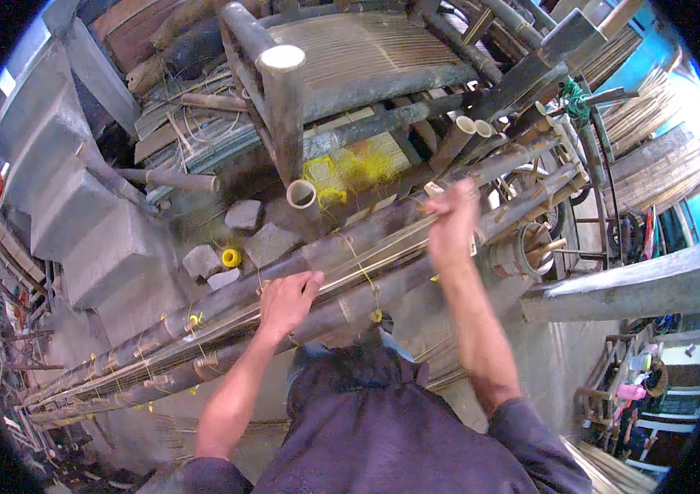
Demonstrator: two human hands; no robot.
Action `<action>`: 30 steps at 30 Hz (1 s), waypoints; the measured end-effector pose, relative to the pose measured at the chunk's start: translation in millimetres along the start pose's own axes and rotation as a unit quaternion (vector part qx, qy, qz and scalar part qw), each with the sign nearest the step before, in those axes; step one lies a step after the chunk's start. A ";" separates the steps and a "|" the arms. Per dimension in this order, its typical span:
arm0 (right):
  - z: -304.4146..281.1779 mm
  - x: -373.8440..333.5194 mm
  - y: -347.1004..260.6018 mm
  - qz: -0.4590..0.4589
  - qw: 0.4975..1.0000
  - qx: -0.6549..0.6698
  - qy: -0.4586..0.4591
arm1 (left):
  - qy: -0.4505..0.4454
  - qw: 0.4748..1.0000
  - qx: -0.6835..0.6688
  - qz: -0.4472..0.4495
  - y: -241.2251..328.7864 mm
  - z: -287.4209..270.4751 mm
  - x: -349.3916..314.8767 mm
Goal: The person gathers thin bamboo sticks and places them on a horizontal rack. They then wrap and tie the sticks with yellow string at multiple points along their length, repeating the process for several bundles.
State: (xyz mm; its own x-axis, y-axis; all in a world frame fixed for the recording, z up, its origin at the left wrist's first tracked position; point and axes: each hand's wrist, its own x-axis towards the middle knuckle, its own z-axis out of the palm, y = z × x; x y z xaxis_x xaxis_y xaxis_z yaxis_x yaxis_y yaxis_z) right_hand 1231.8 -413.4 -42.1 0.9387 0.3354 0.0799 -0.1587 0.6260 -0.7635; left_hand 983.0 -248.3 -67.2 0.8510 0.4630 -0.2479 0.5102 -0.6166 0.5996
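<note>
Two long dark bamboo poles (234, 295) run from the far left up toward the right in front of me, with thin pale bamboo strips (366, 265) stretched between them. My left hand (286, 303) is closed over these strips near the middle, its fingers curled down and the fingertips hidden. Farther right, my right hand (453, 224) is raised above the strips' right part. Motion blurs its fingers, so their grip does not show. Yellow string (364, 270) crosses the strips between my hands and is tied at the near pole.
A bamboo bench (370, 49) stands beyond the poles. Yellow fibre (350, 174) lies beneath it, and a yellow string roll (230, 258) sits by concrete blocks (272, 244). Concrete steps (103, 239) rise at left. At right are a bucket (508, 257) with bamboo pieces and a thick beam (621, 284).
</note>
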 end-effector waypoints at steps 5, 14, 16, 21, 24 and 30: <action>72.2 -139.1 109.1 0.217 0.964 -0.143 -0.046 | 0.094 0.995 -0.004 -0.021 13.3 -7.6 -11.2; 50.3 -4.2 -11.9 0.111 0.983 0.145 0.027 | 0.072 0.995 0.043 -0.049 -15.9 -10.4 -18.3; 61.2 -9.8 -4.9 0.008 0.999 -0.044 -0.028 | 0.032 0.998 0.028 -0.043 -18.9 -9.9 -13.4; -36.8 26.7 8.3 0.127 0.982 -0.121 -0.068 | 0.009 0.999 -0.030 -0.044 -19.4 2.4 -16.6; -78.9 52.9 -34.8 0.162 0.970 -0.164 -0.078 | 0.118 0.990 0.027 0.067 9.5 -29.9 -35.4; -38.3 10.2 -84.5 0.098 0.952 -0.264 -0.118 | 0.388 0.826 -0.082 0.400 138.8 -124.9 -150.6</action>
State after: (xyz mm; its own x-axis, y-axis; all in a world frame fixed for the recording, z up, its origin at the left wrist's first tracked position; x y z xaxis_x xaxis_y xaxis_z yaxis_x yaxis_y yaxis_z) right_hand 1266.5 -489.9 -1.3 0.8024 0.5968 -0.0038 -0.0904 0.1152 -0.9892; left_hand 910.0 -324.1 148.4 0.5389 0.2580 0.8019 -0.2543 -0.8577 0.4469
